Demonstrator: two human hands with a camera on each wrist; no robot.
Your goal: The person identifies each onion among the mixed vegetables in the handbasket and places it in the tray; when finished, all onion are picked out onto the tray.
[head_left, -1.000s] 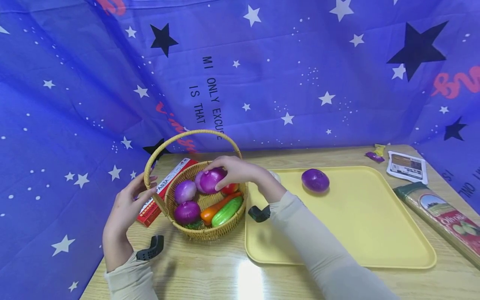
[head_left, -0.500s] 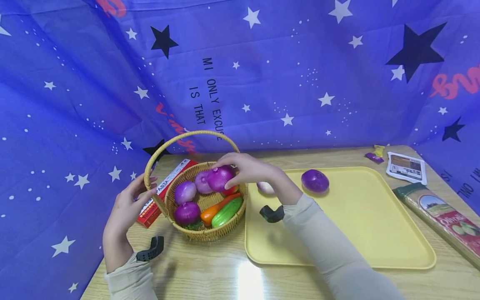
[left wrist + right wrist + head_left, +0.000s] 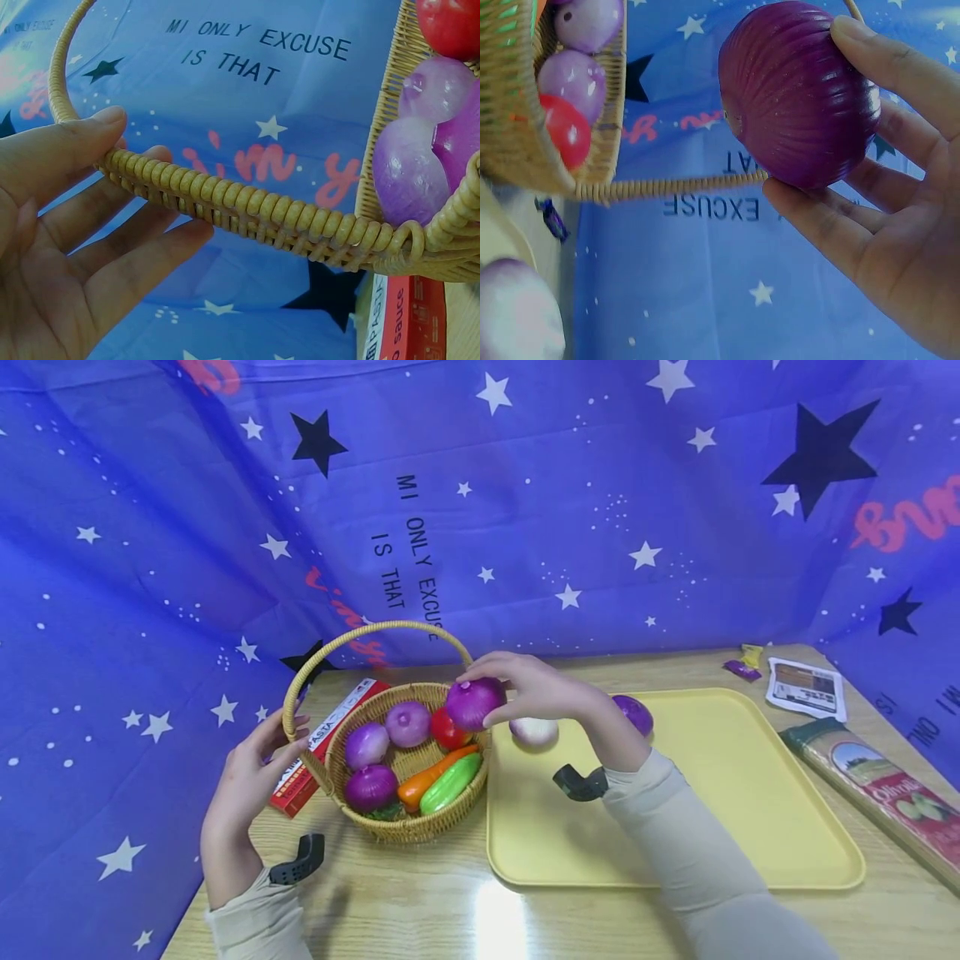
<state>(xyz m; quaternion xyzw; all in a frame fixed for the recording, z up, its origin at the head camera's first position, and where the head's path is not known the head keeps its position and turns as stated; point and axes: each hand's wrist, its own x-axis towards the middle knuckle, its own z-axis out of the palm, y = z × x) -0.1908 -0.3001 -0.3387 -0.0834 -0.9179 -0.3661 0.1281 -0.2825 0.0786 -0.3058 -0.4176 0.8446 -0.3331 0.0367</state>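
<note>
My right hand (image 3: 547, 695) grips a dark purple onion (image 3: 474, 705) above the right rim of the wicker basket (image 3: 411, 832); in the right wrist view its thumb and fingers wrap the onion's side. My left hand (image 3: 243, 777) holds the basket's arched handle (image 3: 247, 199) on its left side, thumb over it and fingers behind. Inside the basket lie two pale purple onions, one at the back (image 3: 408, 724), a dark purple onion (image 3: 371, 787), a red tomato (image 3: 447, 732), an orange carrot (image 3: 429, 778) and a green cucumber (image 3: 452, 785).
Right of the basket is a yellow tray (image 3: 675, 827) bearing a white-purple onion (image 3: 534, 732) and a purple onion (image 3: 637, 714) partly behind my right wrist. A red pasta box (image 3: 300, 785) lies behind the basket's left. Packets (image 3: 806, 687) and an olive-picture bag (image 3: 885, 785) lie at right.
My right hand has carried the dark purple onion rightward from over the basket's middle to its right rim, uncovering the tomato. The left hand stays on the handle.
</note>
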